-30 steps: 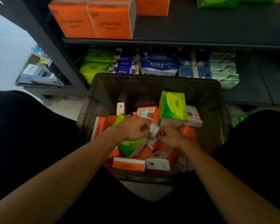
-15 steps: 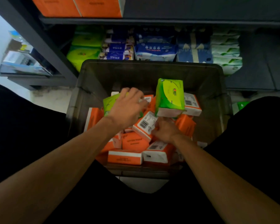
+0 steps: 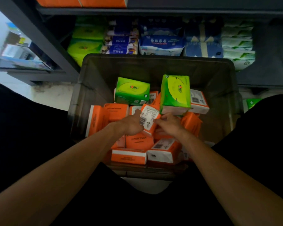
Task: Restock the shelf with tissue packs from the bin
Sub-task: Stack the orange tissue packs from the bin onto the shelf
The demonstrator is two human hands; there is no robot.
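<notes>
Operator: Shelf (image 3: 271,61) status, and why is the bin parked against it?

Technician: The shelf stands directly behind the bin (image 3: 153,57). Its lower level carries shelved green packs (image 3: 84,48) at the left and blue and white stock further right, with bare board at the far right. The bin sits between the person's knees, close up to the shelf front. Judged purpose: a short reach from bin to shelf.

Operator: Bin contents?

Technician: A loose heap of orange packs (image 3: 116,111), lying at mixed angles. Two green items rest on top near the back wall: the flat green pack (image 3: 131,91) at the left and the upright green pack (image 3: 175,92) at the right. They are probably grouped by colour, since the shelf groups its stock that way.

Operator: Item in hand?

Technician: The barcode pack (image 3: 149,119), orange and white, is tilted at the centre of the heap, just in front of the upright green pack. The left hand (image 3: 131,126) grasps its left side, thumb at the upper edge. The right hand (image 3: 171,123) pinches its right edge with curled fingertips. A two-sided hold suits a soft pack that would otherwise sag. Judged progress: early, as most packs lie in the bin.
</notes>
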